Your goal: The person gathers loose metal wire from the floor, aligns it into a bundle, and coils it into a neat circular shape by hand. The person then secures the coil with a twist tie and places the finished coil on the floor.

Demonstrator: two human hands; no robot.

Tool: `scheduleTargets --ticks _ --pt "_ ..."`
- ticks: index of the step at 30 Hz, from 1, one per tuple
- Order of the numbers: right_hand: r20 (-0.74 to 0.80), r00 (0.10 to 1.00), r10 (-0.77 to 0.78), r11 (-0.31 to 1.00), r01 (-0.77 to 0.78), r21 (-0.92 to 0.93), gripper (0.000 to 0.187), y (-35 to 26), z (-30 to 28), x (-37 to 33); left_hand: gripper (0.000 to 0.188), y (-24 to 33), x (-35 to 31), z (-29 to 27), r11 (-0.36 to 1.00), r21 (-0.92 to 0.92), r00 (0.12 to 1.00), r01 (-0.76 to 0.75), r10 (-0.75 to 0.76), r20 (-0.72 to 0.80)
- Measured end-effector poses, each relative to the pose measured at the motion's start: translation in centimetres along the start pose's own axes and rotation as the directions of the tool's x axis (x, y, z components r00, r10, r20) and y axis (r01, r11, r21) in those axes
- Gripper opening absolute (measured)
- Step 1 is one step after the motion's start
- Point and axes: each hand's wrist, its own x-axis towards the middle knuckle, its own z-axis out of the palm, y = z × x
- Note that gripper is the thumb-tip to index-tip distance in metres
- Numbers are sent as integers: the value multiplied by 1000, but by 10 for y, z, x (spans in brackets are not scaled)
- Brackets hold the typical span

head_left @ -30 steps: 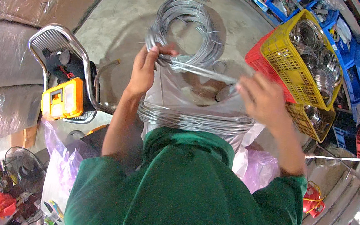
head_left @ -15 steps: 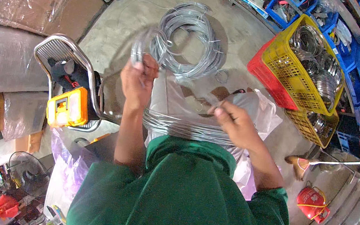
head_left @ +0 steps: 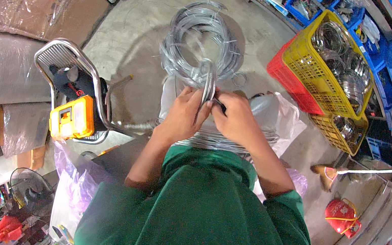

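Head view: left hand [head_left: 183, 114] grips a silver wire bundle [head_left: 209, 80], its length pointing forward; right hand [head_left: 234, 117] curls at its right side, hold unclear.

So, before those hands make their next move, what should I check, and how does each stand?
1. Left hand grasping the small wire bundle: ok.
2. Right hand close beside the left: ok.
3. Right hand's grip on the bundle: cannot tell, partly hidden.
4. Bundle clear of the large coil: cannot tell; they overlap in this view.
5. Looped wires lying in front of the green shirt: ok.
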Motion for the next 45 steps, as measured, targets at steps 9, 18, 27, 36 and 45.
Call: scheduleTargets --ticks 9,18,27,36,45 --pt "-304 944 130 989 -147 -34 32 -10 -45 6 33 -21 -10 -27 735 -617 959 281 -191 209" --pt "527 735 -426 902 305 304 46 1 -67 120 42 -15 26 -48 373 -833 880 409 81 469" --pt "680 726 -104 884 -247 398 26 43 -73 90 46 -31 11 -61 298 -906 953 301 -52 299" --pt "17 944 329 -60 3 998 25 142 -39 44 23 -42 12 -70 109 -992 994 59 88 69" --pt "703 577 416 104 -798 593 65 152 -7 -4 19 -18 36 -67 49 -997 998 -57 19 -56"
